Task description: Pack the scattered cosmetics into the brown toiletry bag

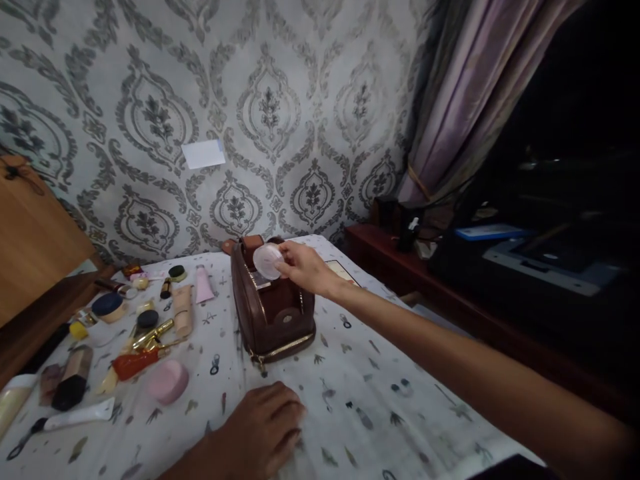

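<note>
My right hand (301, 268) pinches a round, whitish, translucent container (267, 261) by its edge. It is held over the open top of a brown cosmetic bag (242, 307). The bag stands upright on the patterned white cloth, its gold zip undone, and some light-coloured contents show inside. My left hand (265, 427) rests palm down on the cloth in front of the bag, fingers loosely bent and slightly apart, with nothing visible in them. A round pink container (168, 381) lies to its left, beside an orange-red bottle (135, 364).
Several cosmetics lie on the left side of the cloth (360, 380), including a pink tube (203, 285), a beige tube (183, 311) and a dark-lidded jar (109, 307). A wooden panel (40, 233) borders the left. A dark red ledge (395, 257) and lilac curtain (450, 100) are at right.
</note>
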The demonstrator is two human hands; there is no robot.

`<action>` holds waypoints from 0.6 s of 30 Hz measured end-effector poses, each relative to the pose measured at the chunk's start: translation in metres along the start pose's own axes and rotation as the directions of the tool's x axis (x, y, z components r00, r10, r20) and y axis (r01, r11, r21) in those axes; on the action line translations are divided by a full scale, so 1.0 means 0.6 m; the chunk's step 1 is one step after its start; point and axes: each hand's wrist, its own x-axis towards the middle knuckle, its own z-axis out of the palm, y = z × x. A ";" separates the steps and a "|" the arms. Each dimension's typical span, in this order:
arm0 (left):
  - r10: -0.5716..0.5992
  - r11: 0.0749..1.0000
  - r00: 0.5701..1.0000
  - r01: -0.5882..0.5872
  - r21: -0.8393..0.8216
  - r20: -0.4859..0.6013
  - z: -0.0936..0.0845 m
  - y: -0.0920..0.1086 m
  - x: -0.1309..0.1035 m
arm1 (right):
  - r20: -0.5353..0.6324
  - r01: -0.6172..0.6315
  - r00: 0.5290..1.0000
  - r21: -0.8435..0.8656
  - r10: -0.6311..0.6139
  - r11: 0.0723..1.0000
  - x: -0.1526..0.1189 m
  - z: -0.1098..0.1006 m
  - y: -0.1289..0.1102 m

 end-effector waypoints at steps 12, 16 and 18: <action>-0.016 0.987 1.000 0.018 -0.158 0.012 0.000 -0.012 -0.003 | 0.536 0.321 0.834 -0.664 0.131 0.676 0.054 0.054 -0.032; 0.005 0.990 1.000 -0.004 -0.139 0.004 0.003 -0.015 -0.004 | 0.548 0.316 0.825 -0.652 0.141 0.689 0.053 0.079 -0.014; 0.015 0.991 1.000 -0.015 -0.131 0.002 0.004 -0.016 -0.004 | 0.551 0.309 0.823 -0.640 0.139 0.703 0.050 0.087 -0.006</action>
